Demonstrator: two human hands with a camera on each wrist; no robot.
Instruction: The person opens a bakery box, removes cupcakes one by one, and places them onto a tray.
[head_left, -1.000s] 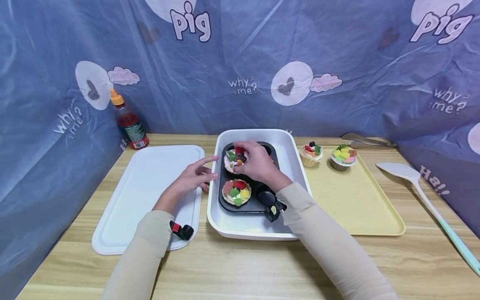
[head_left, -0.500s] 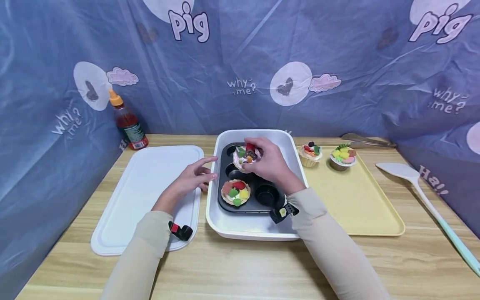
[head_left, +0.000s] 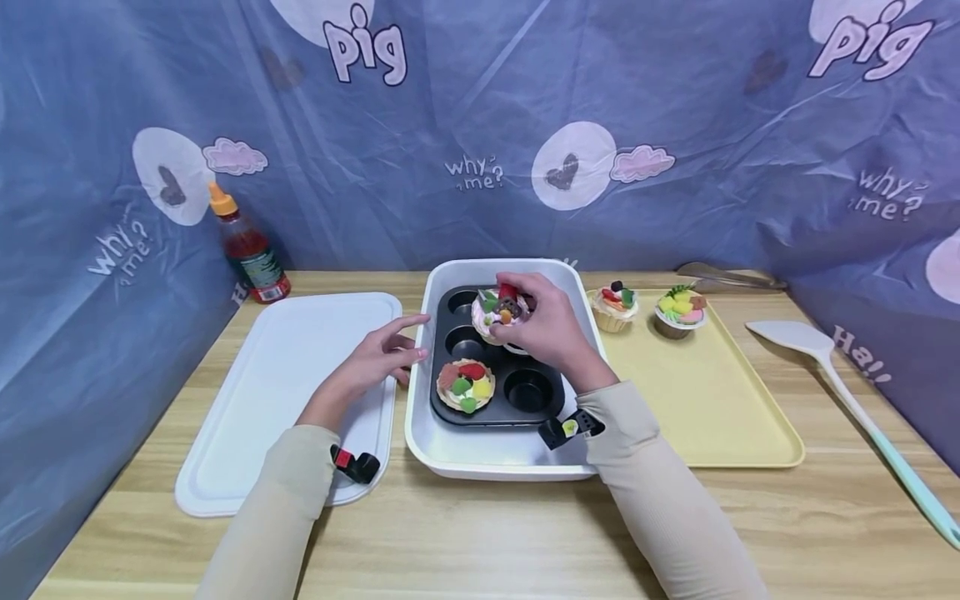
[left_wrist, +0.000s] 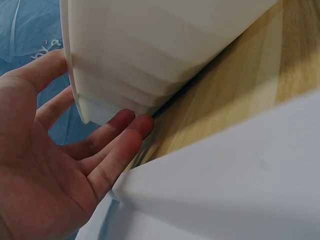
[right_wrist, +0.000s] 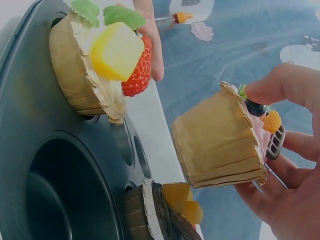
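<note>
My right hand (head_left: 553, 327) pinches a cupcake (head_left: 489, 315) with pink cream, in a tan paper case (right_wrist: 217, 140), held above a black muffin pan (head_left: 498, 363) and tilted in the right wrist view. The pan lies in a deep white bin (head_left: 415, 400). A fruit-topped cupcake (head_left: 466, 386) sits in its near left cup. Partly hidden beneath my right hand, a brown cupcake with yellow pieces (right_wrist: 182, 200) sits in another cup. My left hand (head_left: 375, 360) has its fingers loosely extended at the bin's left wall (left_wrist: 125, 55); some fingertips appear to touch it.
A white tray (head_left: 292, 392) lies left, beneath the left wrist. On the right, a yellow tray (head_left: 705, 408) bears two cupcakes (head_left: 613, 308) at its back. Beyond it are a long-handled spatula (head_left: 847, 387) and a metal utensil (head_left: 731, 277). A sauce bottle (head_left: 253, 254) stands back left.
My right hand has lifted the pink-cream cupcake from the far left cup and carried it rightward, uncovering pan cups. The left hand stays at the bin. The head view has shifted slightly.
</note>
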